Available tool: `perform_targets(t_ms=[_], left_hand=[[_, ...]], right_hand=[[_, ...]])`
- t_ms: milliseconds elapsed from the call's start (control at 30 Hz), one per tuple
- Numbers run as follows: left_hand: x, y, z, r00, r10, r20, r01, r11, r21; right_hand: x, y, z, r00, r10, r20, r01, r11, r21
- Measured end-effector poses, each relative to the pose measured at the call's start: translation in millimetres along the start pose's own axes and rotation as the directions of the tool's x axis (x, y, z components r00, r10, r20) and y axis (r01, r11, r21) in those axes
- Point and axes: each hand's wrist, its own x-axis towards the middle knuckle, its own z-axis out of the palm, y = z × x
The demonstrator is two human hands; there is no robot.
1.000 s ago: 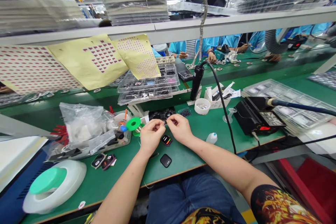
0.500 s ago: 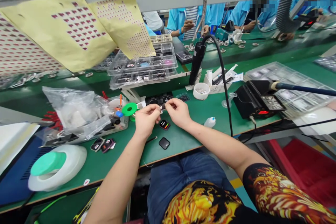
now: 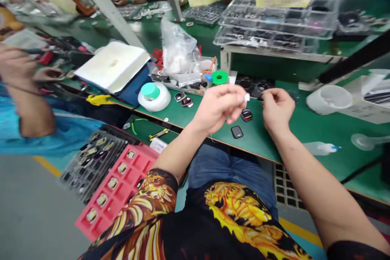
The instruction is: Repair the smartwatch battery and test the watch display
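Observation:
My left hand is closed in a pinch on a small white piece above the green bench. Level with it on the right, my right hand is also pinched; whatever lies between its fingertips is too small to make out. The two hands are apart. Between and below them a smartwatch with a lit, coloured screen lies on the bench. Nearer the front edge is a black square watch face. Two more watch bodies, one silver and one dark, lie to the left.
A green spool and a plastic bag stand behind my left hand. A white bottle is farther left. A red tray of watch parts sits low beside me. At far left is a co-worker's arm. A white cup stands right.
The view has swung to the left, bringing in the red tray and a co-worker's arm. My hands, close together before, have moved apart; the white piece stays at my left fingertips.

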Motion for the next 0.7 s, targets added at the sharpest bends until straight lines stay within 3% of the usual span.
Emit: perform_targets(t_ms=[67,100,167,200,233,300,400,500,700], left_hand=[[-44.6,11.5,-23.5,0.989,0.135,-0.063,-0.116,0.965,0.233],[-66.8,14.0,-40.7,0.956,0.256,-0.14,-0.175,0.887,0.428],[-104.6,13.0,-84.9,0.831,0.509,-0.227,-0.123,0.565,0.816],[-119.2,10.4,-109.7,0.79,0.572,-0.221,-0.032,0.398,0.917],[-131.3,6.9,-134.1,0.781,0.591,-0.202,0.055,0.257,0.965],[-149.3,-0.8,-176.3,0.807,0.56,-0.189,0.213,0.023,0.977],[-165.7,-11.1,-212.2,0.896,0.43,-0.113,0.24,-0.253,0.937],[-170.5,-17.7,-220.6,0.953,0.296,-0.065,0.177,-0.371,0.912],[-160.0,-15.3,-218.0,0.98,0.181,-0.081,0.145,-0.369,0.918]], right_hand=[[-0.9,6.5,1.0,0.999,-0.044,0.007,0.044,0.999,-0.016],[-2.7,7.4,0.2,0.998,-0.061,0.014,0.061,0.998,-0.023],[-7.1,5.3,-1.9,0.996,-0.089,0.033,0.09,0.995,-0.048],[-9.0,3.3,-2.5,0.994,-0.099,0.047,0.102,0.993,-0.061],[-10.4,1.3,-2.6,0.992,-0.107,0.059,0.111,0.991,-0.07],[-12.0,-1.8,-1.8,0.99,-0.114,0.078,0.119,0.99,-0.073],[-12.2,-3.8,-0.5,0.99,-0.112,0.089,0.118,0.991,-0.066],[-11.1,-4.4,-1.5,0.99,-0.113,0.086,0.121,0.989,-0.089],[-6.6,-0.2,-5.6,0.989,-0.12,0.087,0.129,0.987,-0.098]])
